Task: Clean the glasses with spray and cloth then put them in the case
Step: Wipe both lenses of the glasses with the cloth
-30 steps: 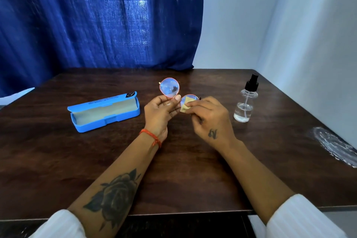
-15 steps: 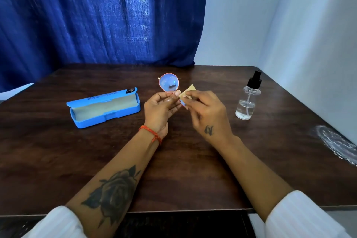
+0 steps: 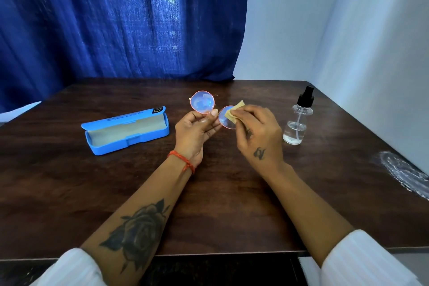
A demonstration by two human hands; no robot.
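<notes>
I see my left hand [image 3: 193,133] pinching the glasses [image 3: 212,111] at the bridge; my right hand [image 3: 257,133], at 3 o'clock, pinches the cloth [image 3: 233,112] against one lens. Open case [image 3: 125,131] at 9, spray bottle [image 3: 298,121] at 3 on the counter [image 3: 69,181].

It looked like a plain room, perhaps in a home: a dark wooden table [image 3: 69,193] stood in a corner between a blue curtain [image 3: 116,18] and bare pale walls [image 3: 348,30].
</notes>
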